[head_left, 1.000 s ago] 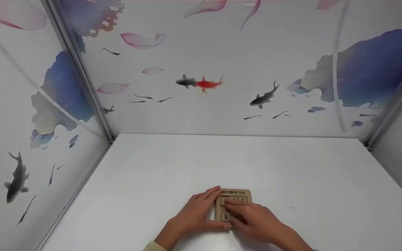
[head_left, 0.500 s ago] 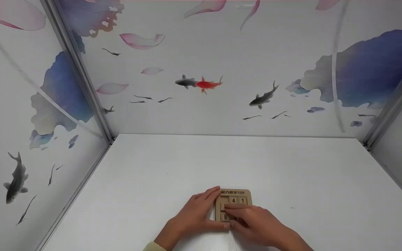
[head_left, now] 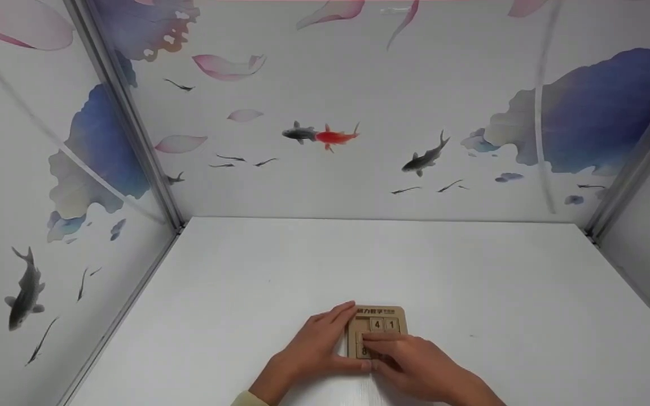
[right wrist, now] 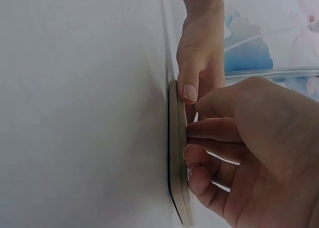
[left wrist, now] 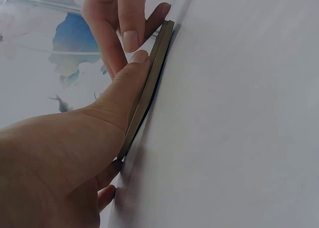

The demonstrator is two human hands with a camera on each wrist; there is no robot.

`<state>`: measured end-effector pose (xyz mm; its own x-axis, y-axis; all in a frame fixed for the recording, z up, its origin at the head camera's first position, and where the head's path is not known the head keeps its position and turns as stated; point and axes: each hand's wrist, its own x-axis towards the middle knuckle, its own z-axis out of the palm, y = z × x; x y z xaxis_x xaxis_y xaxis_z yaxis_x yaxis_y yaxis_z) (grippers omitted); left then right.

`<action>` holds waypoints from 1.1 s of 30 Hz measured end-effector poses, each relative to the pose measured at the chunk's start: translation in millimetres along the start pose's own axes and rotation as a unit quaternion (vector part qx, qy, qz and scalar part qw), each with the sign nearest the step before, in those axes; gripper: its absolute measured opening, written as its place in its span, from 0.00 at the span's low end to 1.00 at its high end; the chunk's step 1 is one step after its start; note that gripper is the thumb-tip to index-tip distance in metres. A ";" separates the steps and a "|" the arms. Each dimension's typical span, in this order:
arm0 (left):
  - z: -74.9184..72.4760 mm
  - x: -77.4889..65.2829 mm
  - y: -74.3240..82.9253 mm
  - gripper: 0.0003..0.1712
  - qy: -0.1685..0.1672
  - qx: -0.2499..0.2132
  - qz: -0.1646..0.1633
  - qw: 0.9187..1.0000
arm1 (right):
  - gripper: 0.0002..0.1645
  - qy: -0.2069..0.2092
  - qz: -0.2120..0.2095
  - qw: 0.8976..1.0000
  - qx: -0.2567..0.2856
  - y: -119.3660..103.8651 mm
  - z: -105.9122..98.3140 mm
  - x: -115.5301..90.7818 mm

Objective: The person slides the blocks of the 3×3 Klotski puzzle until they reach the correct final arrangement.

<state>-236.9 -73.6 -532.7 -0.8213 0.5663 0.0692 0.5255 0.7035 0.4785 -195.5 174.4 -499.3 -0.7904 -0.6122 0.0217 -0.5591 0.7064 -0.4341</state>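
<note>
A wooden number sliding puzzle point(head_left: 381, 311) lies on the white table, with dark lettering along its far edge. My left hand point(head_left: 316, 341) grips it at the left, thumb along the near edge and fingers at the far left corner. In the left wrist view that thumb presses the side of the board point(left wrist: 155, 68). My right hand point(head_left: 424, 363) lies over the tiles, its extended fingertips touching a tile in the left column. Tiles 4 point(head_left: 377, 325) and 1 point(head_left: 391, 325) show in the top row, beside a bare top-left slot. The lower right tiles are hidden under the right hand.
The white tabletop point(head_left: 325, 259) spreads out beyond the puzzle. A back panel point(head_left: 336, 186) printed with fish and petals rises behind it. Side panels join it at metal posts point(head_left: 127, 113).
My right hand has drawn slightly toward me, and the left-column tile has slid from the top row to the middle. The 4 and 1 tiles came into sight. My left hand stays in place.
</note>
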 end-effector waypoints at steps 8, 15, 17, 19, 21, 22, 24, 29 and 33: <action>-1.1 -0.2 1.3 0.69 -0.004 -0.001 -0.006 1.000 | 0.27 0.006 0.001 1.000 0.009 3.0 0.7 -0.5; -0.6 -0.3 0.7 0.68 -0.011 -0.011 -0.014 1.000 | 0.27 0.055 0.011 0.998 -0.023 5.8 -1.1 -4.5; -0.3 0.3 -0.1 0.68 -0.011 -0.011 -0.012 1.000 | 0.28 0.066 0.019 0.997 -0.032 6.6 -2.5 -5.7; 0.1 0.6 -0.7 0.67 -0.012 -0.010 -0.012 1.000 | 0.28 0.070 0.031 0.996 -0.037 7.8 -3.5 -6.2; 0.4 1.1 -1.1 0.67 -0.012 -0.009 -0.012 1.000 | 0.29 0.070 0.043 0.996 -0.038 8.5 -4.0 -6.9; 0.5 1.2 -1.1 0.67 -0.013 -0.009 -0.013 1.000 | 0.29 0.067 0.049 0.996 -0.040 8.8 -4.1 -6.8; 0.3 1.2 -0.4 0.67 -0.013 -0.008 -0.014 1.000 | 0.29 0.066 0.056 0.995 -0.044 9.5 -3.2 -6.9; -1.1 0.5 1.0 0.68 -0.011 -0.008 -0.014 1.000 | 0.29 0.062 0.057 0.995 -0.053 10.7 -1.0 -5.4; -2.3 -0.8 2.2 0.68 -0.010 -0.008 -0.016 1.000 | 0.30 0.057 0.056 0.996 -0.051 9.8 -0.5 -3.9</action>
<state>-235.6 -73.5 -529.6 -0.8324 0.5529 0.0367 0.4959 0.7137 0.4947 -198.1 183.9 -503.2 -0.8693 -0.4872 0.0834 -0.4837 0.8036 -0.3467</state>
